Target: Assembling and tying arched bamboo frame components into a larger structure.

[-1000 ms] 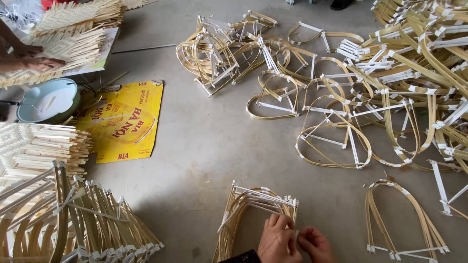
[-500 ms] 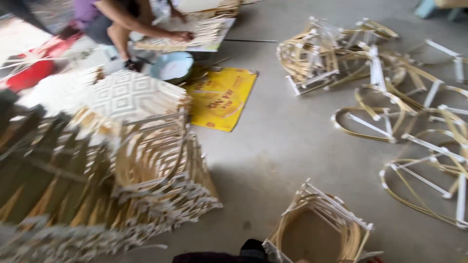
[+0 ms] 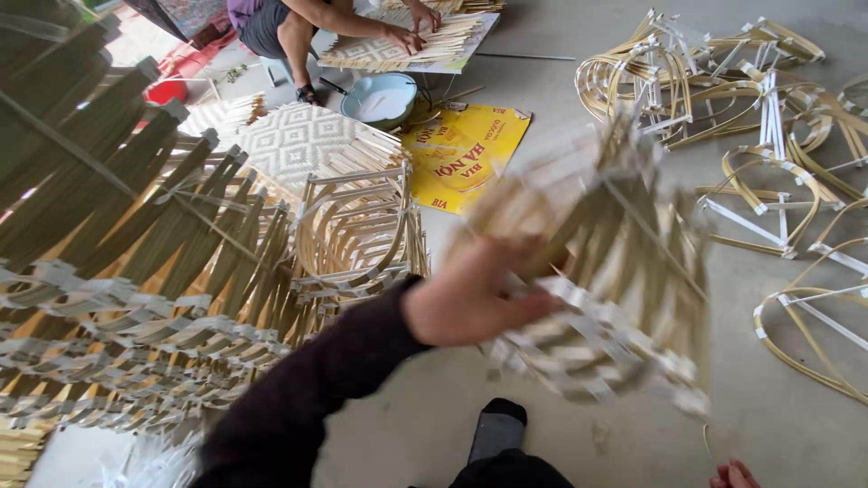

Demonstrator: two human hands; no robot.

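My left hand, in a dark sleeve, grips a bundle of bent bamboo frames bound with white strips. The bundle is held up above the floor and is blurred by motion. It hangs just right of a big stack of similar frames on the left. Only the fingertips of my right hand show at the bottom edge, with nothing seen in them.
Loose bamboo hoops lie over the concrete floor at right. A yellow printed sheet, a pale bowl and woven mats lie ahead. Another person sits at the back, working on a mat. My socked foot is below.
The frame bundle has come up off the floor in my left hand and moved toward the stack on the left. My right hand has let go and dropped to the bottom edge.
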